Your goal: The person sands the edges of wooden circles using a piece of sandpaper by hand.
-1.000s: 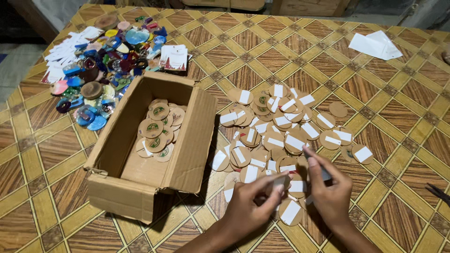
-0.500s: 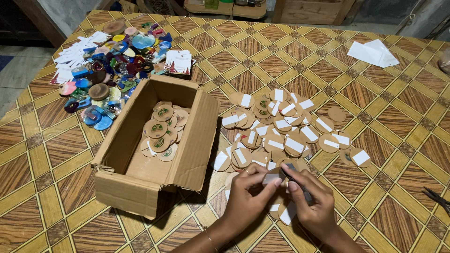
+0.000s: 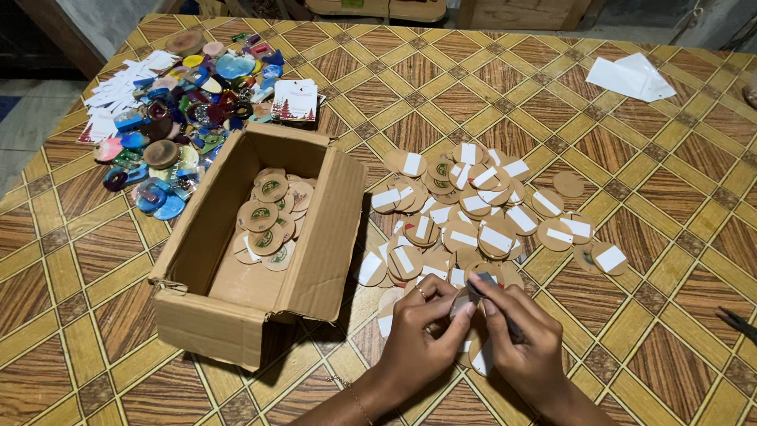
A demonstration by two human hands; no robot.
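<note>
My left hand (image 3: 422,331) and my right hand (image 3: 520,339) meet low in the middle of the view, fingertips pinched together on one round wooden disc (image 3: 473,296) with a white strip on it. My right hand also holds a thin dark tool, mostly hidden. Just beyond my fingers spreads a pile of round wooden discs (image 3: 473,213), each with a white rectangular strip. An open cardboard box (image 3: 213,315) stands to the left of my hands. Several printed wooden discs (image 3: 268,221) lie inside it.
A heap of colourful round trinkets (image 3: 173,110) and white paper slips (image 3: 118,91) fills the far left of the patterned tabletop (image 3: 654,237). A stack of printed cards (image 3: 296,99) lies behind the box. Folded white paper (image 3: 631,77) sits far right. A dark tool tip (image 3: 737,322) shows at the right edge.
My hands have drawn together over a single disc and shifted slightly toward me. The box and the pile have not moved.
</note>
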